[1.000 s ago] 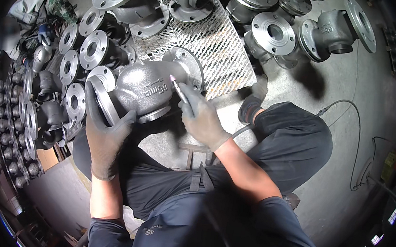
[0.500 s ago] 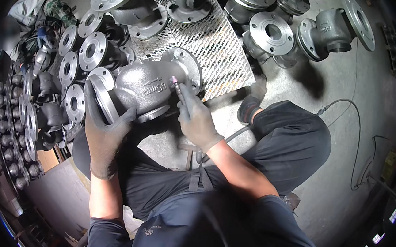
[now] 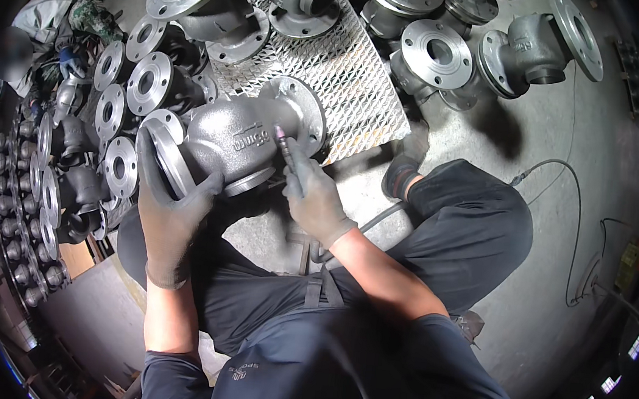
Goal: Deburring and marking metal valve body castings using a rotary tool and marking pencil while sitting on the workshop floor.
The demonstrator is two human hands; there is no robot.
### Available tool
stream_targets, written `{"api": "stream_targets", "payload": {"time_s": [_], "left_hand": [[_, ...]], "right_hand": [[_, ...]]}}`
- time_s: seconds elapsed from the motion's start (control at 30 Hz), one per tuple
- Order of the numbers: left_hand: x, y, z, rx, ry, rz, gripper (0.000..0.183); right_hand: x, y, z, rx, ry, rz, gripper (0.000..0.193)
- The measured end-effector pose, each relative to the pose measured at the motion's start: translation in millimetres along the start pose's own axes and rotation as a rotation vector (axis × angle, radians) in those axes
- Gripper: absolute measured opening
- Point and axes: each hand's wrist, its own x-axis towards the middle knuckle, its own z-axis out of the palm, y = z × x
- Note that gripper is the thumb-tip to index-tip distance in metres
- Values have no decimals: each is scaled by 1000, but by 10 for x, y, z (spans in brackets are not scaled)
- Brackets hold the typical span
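Note:
A grey cast-metal valve body [image 3: 223,126] with flanged ends lies on its side in front of me, at the near edge of a metal mesh stand. My left hand [image 3: 169,224], gloved, grips its left flange [image 3: 167,157], fingers over the outer face and thumb toward the body. In my gloved right hand [image 3: 320,206] is a slim die grinder [image 3: 287,153], held like a pen. Its pinkish grinding tip [image 3: 280,131] is at the body's right side, below the neck of the far flange [image 3: 308,115]; whether it touches is too small to tell.
More flanged valve bodies crowd the left [image 3: 150,82], the mesh stand's [image 3: 369,109] far end and the right back [image 3: 438,54]. A hose [image 3: 385,217] runs near my right leg, and a thin cable [image 3: 578,214] loops across the floor at right. A person's gloved hand [image 3: 73,62] shows far left.
The grinding tip has shifted very slightly down along the valve body, with the right hand. My left hand stays on the flange.

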Motion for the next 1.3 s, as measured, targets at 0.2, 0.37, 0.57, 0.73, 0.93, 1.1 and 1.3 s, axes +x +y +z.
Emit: {"api": "stream_targets", "payload": {"time_s": [0.2,0.37,0.57,0.73,0.93,1.1,1.3], "left_hand": [[-31,-112,-26,105,-42,128,124],[-121,-130,-39,156,-189,253,134],[-140,-299,-31,400,-222,565,128],[-155,-329,-37,395,-198,545,124],[-165,-366,-64,341,-212,433,126],[-200,-350,-61,291,-256,253,125],[145,-208,-129,66,-82,197,117]], "right_hand": [[26,86,-91,53,-7,65,67],[-6,83,-463,-114,-18,43,59],[156,29,-936,-198,-13,69,50],[235,29,-1039,-289,-90,-15,49],[287,-27,-993,-339,-185,33,49],[343,-75,-929,-350,-146,35,49],[171,-291,-842,-247,-44,49,51]]}}
